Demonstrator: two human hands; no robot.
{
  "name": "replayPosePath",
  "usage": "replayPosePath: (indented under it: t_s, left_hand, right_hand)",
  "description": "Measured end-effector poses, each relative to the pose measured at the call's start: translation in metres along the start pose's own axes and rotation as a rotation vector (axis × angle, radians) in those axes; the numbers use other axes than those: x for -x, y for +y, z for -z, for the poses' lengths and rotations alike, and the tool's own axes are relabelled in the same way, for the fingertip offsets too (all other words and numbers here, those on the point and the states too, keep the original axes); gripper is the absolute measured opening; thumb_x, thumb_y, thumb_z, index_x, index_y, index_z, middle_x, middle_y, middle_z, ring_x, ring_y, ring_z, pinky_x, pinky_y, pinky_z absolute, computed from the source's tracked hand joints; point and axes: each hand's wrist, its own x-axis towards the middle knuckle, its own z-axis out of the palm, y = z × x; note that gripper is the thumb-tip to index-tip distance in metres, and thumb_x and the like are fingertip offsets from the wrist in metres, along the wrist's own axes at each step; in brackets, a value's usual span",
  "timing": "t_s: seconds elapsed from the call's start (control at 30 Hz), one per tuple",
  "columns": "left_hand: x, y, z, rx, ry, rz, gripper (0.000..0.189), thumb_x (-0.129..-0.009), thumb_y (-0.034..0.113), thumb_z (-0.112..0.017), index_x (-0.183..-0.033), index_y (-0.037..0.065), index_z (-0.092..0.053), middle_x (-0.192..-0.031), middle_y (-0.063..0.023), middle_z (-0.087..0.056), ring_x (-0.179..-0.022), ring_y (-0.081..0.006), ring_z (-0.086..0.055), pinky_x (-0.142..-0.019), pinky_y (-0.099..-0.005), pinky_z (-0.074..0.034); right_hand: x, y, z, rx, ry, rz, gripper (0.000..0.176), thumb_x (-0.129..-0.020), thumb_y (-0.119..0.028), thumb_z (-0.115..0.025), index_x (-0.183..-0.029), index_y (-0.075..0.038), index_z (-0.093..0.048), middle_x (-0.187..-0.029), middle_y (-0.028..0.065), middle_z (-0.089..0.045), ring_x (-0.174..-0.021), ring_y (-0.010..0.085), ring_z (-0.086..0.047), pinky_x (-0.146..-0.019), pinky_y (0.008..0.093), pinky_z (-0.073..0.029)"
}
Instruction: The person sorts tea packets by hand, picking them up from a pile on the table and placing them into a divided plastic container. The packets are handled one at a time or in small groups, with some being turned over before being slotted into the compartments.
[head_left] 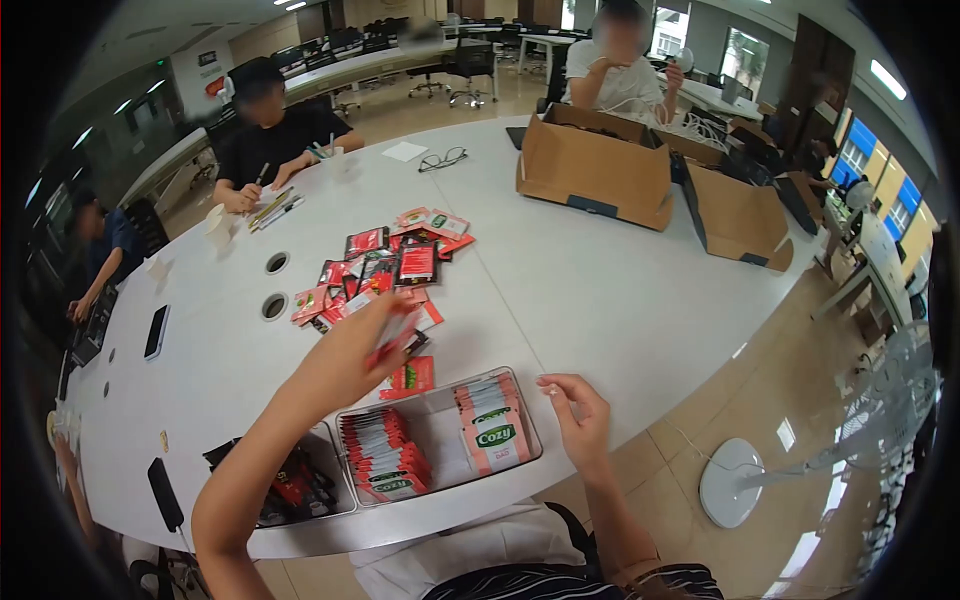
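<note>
My left hand (345,362) is closed on a red-and-white sachet (398,335), above the near side of a loose pile of red, pink and black sachets (372,268). My right hand (580,418) is by the right rim of a clear tray (530,400), its fingers loosely bent and apart with nothing in them. In that tray stand two rows of packed Cozy sachets, one row on the left (383,450) and one on the right (493,425). A second tray (340,490) on the left holds black-and-red packets (300,490), partly hidden by my left forearm.
Open cardboard boxes (600,175) stand at the far right of the white table (570,290). Glasses (443,159), phones (157,332), paper cups (217,228) and pens (272,212) lie farther off. Several people sit around. A white fan (731,482) stands right of the table.
</note>
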Motion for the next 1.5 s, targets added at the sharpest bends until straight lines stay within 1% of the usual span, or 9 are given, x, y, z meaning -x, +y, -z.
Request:
replayPosePath:
  t_s: [0.07, 0.2, 0.33, 0.57, 0.67, 0.8, 1.03, 1.13, 1.5]
  left_hand:
    - [0.043, 0.034, 0.018, 0.26, -0.007, 0.329, 0.04, -0.085, 0.008, -0.057, -0.122, 0.001, -0.042, -0.113, -0.0195, -0.057, -0.1, -0.0302, -0.059, -0.085, -0.0355, -0.047]
    - [0.124, 0.047, -0.008, 0.328, 0.409, 0.275, 0.03, -0.091, 0.004, -0.046, -0.12, -0.003, -0.046, -0.113, -0.0122, -0.058, -0.098, -0.0193, -0.056, -0.085, -0.0332, -0.047]
    - [0.151, 0.061, -0.047, 1.084, 0.426, 0.469, 0.037, -0.091, 0.012, -0.049, -0.126, -0.003, -0.048, -0.121, -0.0136, -0.057, -0.112, -0.0206, -0.054, -0.095, -0.0355, -0.044]
    - [0.155, 0.059, -0.086, 1.425, 0.606, 0.476, 0.054, -0.1, 0.042, -0.032, -0.134, 0.0, -0.038, -0.127, -0.0152, -0.053, -0.118, -0.0245, -0.053, -0.099, -0.0382, -0.044]
    - [0.161, 0.046, -0.095, 1.465, 0.617, 0.499, 0.053, -0.1, 0.038, -0.03, -0.134, -0.001, -0.038, -0.127, -0.0166, -0.053, -0.118, -0.0247, -0.053, -0.098, -0.0383, -0.044]
    - [0.154, 0.054, -0.082, 1.231, 0.702, 0.522, 0.038, -0.098, 0.021, -0.036, -0.127, -0.004, -0.041, -0.126, -0.0243, -0.053, -0.113, -0.0285, -0.056, -0.098, -0.0381, -0.044]
    - [0.165, 0.044, -0.105, 0.807, 0.925, -0.155, 0.039, -0.099, 0.024, -0.039, -0.131, 0.008, -0.025, -0.13, -0.0319, -0.044, -0.109, -0.0428, -0.056, -0.09, -0.0524, -0.049]
    - [0.167, 0.026, -0.119, 0.593, 0.807, -0.371, 0.035, -0.096, 0.023, -0.049, -0.125, 0.006, -0.036, -0.117, -0.0303, -0.055, -0.102, -0.0458, -0.06, -0.082, -0.0502, -0.053]
    - [0.157, 0.025, -0.12, 0.261, 0.606, -0.424, 0.038, -0.09, 0.037, -0.054, -0.108, 0.003, -0.052, -0.112, -0.0203, -0.063, -0.096, -0.033, -0.066, -0.071, -0.0334, -0.057]
  right_hand:
    - [0.007, -0.015, 0.004, 0.248, 0.127, 0.293, 0.022, -0.082, -0.005, -0.063, -0.104, -0.001, -0.064, -0.097, 0.0096, -0.067, -0.089, 0.021, -0.063, -0.078, 0.0301, -0.048]
    - [0.029, -0.062, -0.017, 0.269, 0.074, 0.611, 0.029, -0.076, -0.014, -0.071, -0.104, -0.007, -0.065, -0.101, 0.007, -0.067, -0.094, 0.0263, -0.062, -0.085, 0.0345, -0.047]
    - [0.034, -0.103, -0.064, 0.319, -0.371, 0.829, 0.052, -0.075, -0.033, -0.072, -0.119, -0.007, -0.06, -0.122, 0.0074, -0.06, -0.115, 0.0267, -0.054, -0.099, 0.0368, -0.041]
    - [0.027, -0.105, -0.087, 0.396, -0.532, 0.88, 0.042, -0.077, -0.027, -0.065, -0.114, -0.008, -0.064, -0.124, 0.0036, -0.06, -0.114, 0.025, -0.055, -0.092, 0.0345, -0.046]
    - [0.03, -0.1, -0.081, 0.476, -0.461, 0.922, 0.033, -0.077, -0.02, -0.064, -0.108, -0.009, -0.068, -0.116, 0.0014, -0.064, -0.107, 0.0215, -0.058, -0.088, 0.0312, -0.046]
    - [0.029, -0.1, -0.073, 0.461, -0.455, 0.867, 0.028, -0.076, -0.013, -0.065, -0.104, -0.009, -0.069, -0.109, 0.0031, -0.067, -0.096, 0.0188, -0.062, -0.081, 0.0288, -0.048]
    - [0.021, -0.093, -0.063, 0.326, -0.111, 0.277, 0.018, -0.074, 0.004, -0.07, -0.091, 0.001, -0.066, -0.073, 0.0085, -0.062, -0.064, 0.0162, -0.055, -0.058, 0.0243, -0.042]
    - [0.009, -0.084, -0.069, 0.405, -0.094, 0.322, 0.023, -0.073, -0.001, -0.073, -0.095, 0.0, -0.066, -0.071, 0.0062, -0.059, -0.064, 0.0178, -0.056, -0.056, 0.0293, -0.046]
    - [-0.024, -0.093, -0.089, 0.769, -0.484, 0.607, 0.02, -0.067, -0.013, -0.075, -0.079, -0.008, -0.06, -0.113, 0.0044, -0.054, -0.1, 0.0234, -0.049, -0.083, 0.0368, -0.04]
